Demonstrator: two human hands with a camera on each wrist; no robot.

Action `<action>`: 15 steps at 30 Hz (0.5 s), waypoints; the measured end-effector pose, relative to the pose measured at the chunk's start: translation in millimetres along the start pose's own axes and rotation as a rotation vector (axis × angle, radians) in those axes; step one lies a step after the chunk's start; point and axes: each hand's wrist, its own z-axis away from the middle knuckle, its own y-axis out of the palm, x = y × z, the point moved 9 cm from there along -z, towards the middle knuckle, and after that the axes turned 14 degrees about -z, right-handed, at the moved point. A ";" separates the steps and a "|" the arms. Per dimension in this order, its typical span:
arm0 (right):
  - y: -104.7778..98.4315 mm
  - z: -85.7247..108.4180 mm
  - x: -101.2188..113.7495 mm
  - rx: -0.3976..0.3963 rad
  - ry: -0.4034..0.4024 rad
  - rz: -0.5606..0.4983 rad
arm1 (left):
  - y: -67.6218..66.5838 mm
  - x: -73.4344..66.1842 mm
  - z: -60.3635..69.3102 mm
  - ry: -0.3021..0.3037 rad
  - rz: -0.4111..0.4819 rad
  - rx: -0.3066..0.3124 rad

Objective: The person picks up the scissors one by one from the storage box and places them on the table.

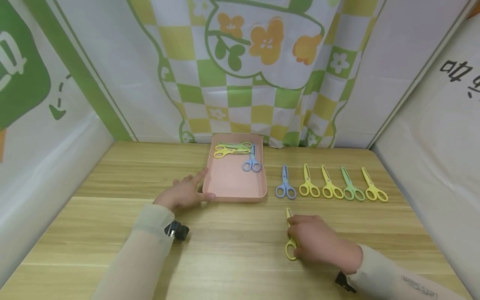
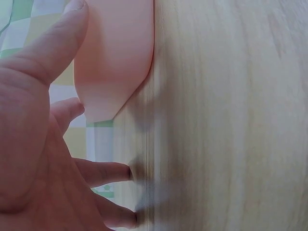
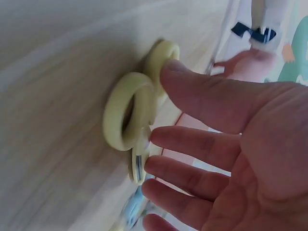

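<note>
My left hand [image 1: 183, 193] rests at the near left corner of a shallow pink tray [image 1: 234, 199]; thumb and index finger touch its rim. In the left wrist view, the fingers [image 2: 106, 173] are spread and straight. My right hand [image 1: 315, 237] is over a yellow pair of scissors [image 1: 290, 250] on the table in front of the row. Seen from the right wrist, the thumb touches a handle loop of the scissors [image 3: 115, 115], and fairly straight fingertips touch near the pivot. Inside the tray lie yellow scissors [image 1: 220, 154], green scissors [image 1: 245, 145] and blue scissors [image 1: 251, 163].
A row of scissors lies right of the tray, blades pointing away: blue scissors [image 1: 286, 187], several yellow scissors [image 1: 308, 187] and green scissors [image 1: 350, 189]. A patterned curtain [image 1: 258, 100] hangs behind the wooden table [image 1: 232, 250]. White sheets flank both sides.
</note>
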 end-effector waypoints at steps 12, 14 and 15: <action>-18.6 37.6 -76.1 -0.009 0.155 -0.044 | 0.9 0.1 -0.9 0.000 0.003 0.001; -21.6 44.7 -86.3 -0.009 0.161 -0.053 | 1.0 0.0 -0.8 0.002 0.000 -0.001; -23.3 48.2 -91.2 -0.012 0.161 -0.046 | 0.9 0.2 -0.7 0.003 -0.001 -0.003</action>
